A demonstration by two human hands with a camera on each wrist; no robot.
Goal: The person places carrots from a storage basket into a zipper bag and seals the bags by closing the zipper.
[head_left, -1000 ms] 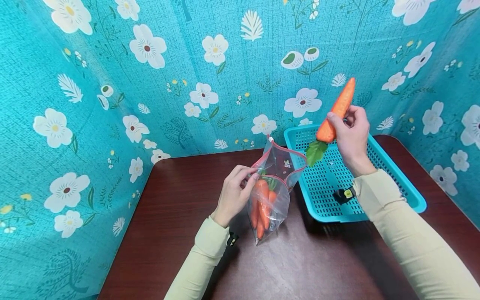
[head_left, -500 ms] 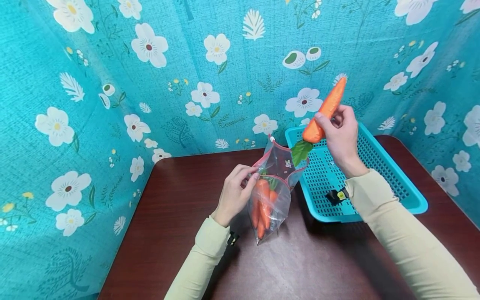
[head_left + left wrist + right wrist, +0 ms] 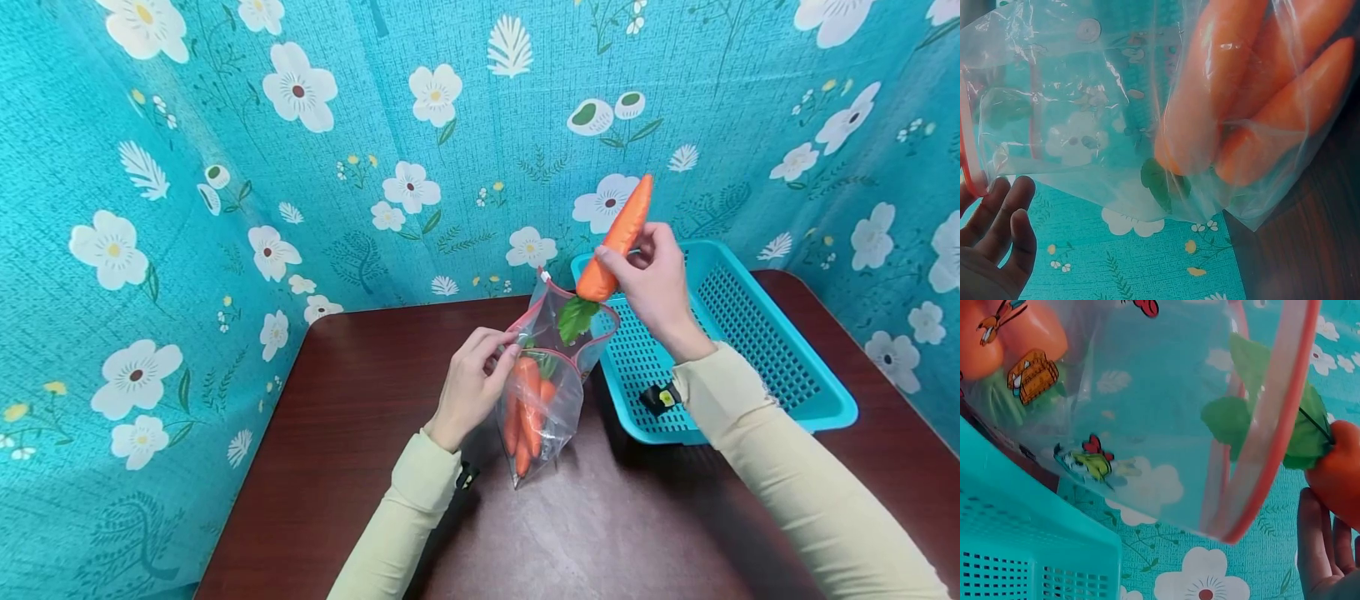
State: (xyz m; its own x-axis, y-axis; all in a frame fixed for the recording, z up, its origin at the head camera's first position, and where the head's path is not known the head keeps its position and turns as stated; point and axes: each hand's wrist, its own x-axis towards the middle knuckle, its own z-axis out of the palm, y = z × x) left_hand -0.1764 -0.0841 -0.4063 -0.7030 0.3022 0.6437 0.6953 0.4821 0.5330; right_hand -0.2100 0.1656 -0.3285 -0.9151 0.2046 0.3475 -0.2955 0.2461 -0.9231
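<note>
In the head view my right hand (image 3: 660, 279) grips an orange carrot (image 3: 618, 242), tip up, its green leaves (image 3: 576, 320) hanging down at the open mouth of a clear zip bag (image 3: 558, 417). From the right wrist the leaves (image 3: 1254, 406) show partly inside the bag's red-edged mouth (image 3: 1272, 450), while the carrot's body stays outside. My left hand (image 3: 472, 383) pinches the bag's red rim on its left side. Several carrots (image 3: 529, 408) lie within the bag, tips down; the left wrist view shows them through the plastic (image 3: 1229, 94).
A teal slotted basket (image 3: 780, 333) stands on the right of the dark brown table (image 3: 360, 400), behind and under my right forearm. Teal flowered cloth (image 3: 465, 150) hangs along the back and both sides.
My right hand has carried the carrot left and down from over the basket, bringing its leaves to the bag's mouth. The left hand keeps its hold on the rim.
</note>
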